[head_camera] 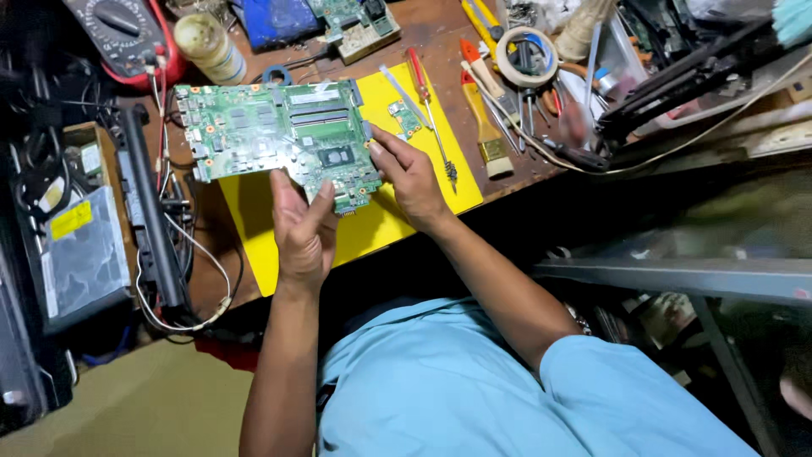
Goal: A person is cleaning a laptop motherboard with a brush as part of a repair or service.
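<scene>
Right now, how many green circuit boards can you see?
3. The big green circuit board is held by the left hand and right hand over the yellow mat. A tiny green board lies on the mat. Another green board sits at the bench's top edge. Clutter may hide more.

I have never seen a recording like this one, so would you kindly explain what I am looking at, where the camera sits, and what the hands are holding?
There is one picture, taken by a camera worn on a person's head, looking down at their own two bare hands over a cluttered wooden workbench. The left hand and right hand together hold a large green circuit board by its near edge, above a yellow mat. On the mat beside it lie a small green board and a red-handled screwdriver. Further back are a multimeter, a roll of tape and a brush. The person wears a light blue shirt.
</scene>
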